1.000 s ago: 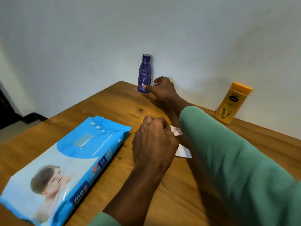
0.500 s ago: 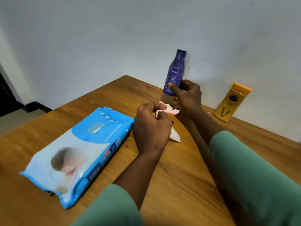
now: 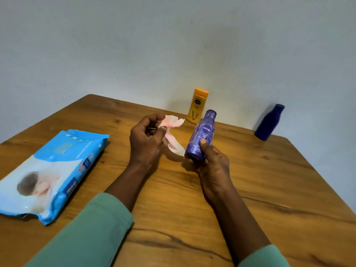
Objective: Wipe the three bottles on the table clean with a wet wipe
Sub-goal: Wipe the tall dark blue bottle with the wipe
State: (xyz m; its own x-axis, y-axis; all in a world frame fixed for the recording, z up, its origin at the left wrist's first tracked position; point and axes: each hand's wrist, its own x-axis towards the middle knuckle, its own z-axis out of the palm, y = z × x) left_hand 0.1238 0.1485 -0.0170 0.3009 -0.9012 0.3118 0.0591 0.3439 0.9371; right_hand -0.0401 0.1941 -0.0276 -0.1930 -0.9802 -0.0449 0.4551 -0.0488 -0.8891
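Note:
My right hand (image 3: 211, 166) grips the base of a purple Nivea bottle (image 3: 204, 132), held tilted above the wooden table (image 3: 269, 189). Just left of it, my left hand (image 3: 144, 141) pinches a crumpled white wet wipe (image 3: 172, 132) that hangs down beside the bottle; whether it touches the bottle I cannot tell. An orange-yellow bottle (image 3: 198, 105) stands against the wall behind the hands. A dark blue bottle (image 3: 269, 122) leans against the wall at the far right.
A blue pack of wet wipes (image 3: 48, 170) lies flat on the table's left side, its lid shut. The white wall (image 3: 173, 45) runs along the table's far edge. The table's right edge slants down on the right.
My right hand has lifted the purple bottle away from the wall and brought it toward me. The left hand has raised the wipe beside it. The view has swung right, showing the dark blue bottle.

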